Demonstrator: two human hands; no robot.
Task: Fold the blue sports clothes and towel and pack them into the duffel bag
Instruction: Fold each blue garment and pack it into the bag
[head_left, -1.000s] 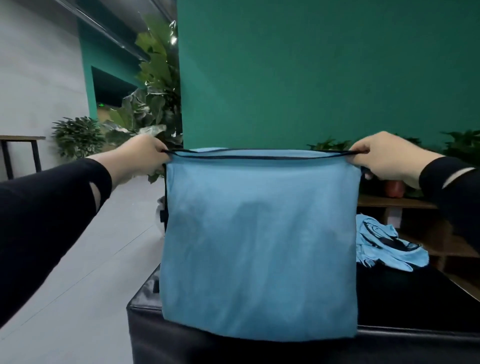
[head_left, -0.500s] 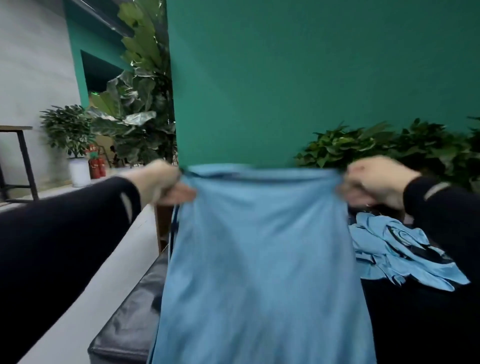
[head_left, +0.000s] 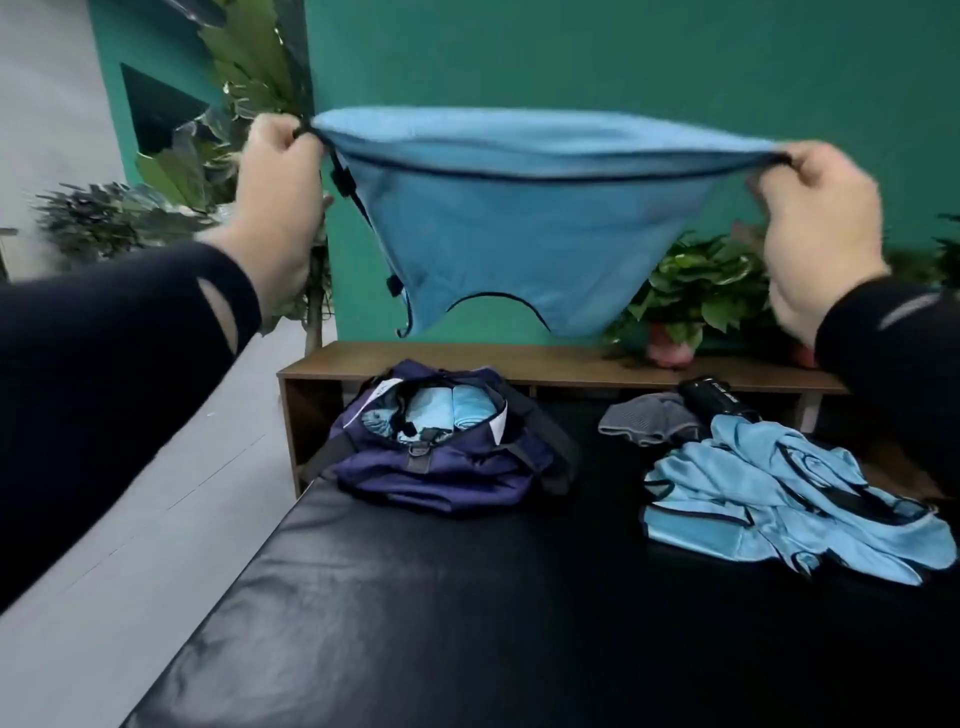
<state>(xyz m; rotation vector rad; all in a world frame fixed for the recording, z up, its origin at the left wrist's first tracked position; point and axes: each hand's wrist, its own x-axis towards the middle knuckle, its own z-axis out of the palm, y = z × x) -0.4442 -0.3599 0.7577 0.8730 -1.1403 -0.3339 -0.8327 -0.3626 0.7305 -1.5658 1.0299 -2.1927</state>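
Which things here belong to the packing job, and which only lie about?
For the job: blue garment gripped by left hand and right hand; duffel bag; heap of blue clothes.

Lying about: grey cloth; black object; potted plants.

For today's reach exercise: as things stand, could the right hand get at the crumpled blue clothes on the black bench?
Probably not yet: the right hand grips the raised blue garment. The crumpled blue clothes lie unobstructed below it.

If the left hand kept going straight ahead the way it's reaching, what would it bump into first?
Probably the big leafy plant just beyond the left hand, which grips the blue garment. Depth is hard to judge, so there could be open space first.
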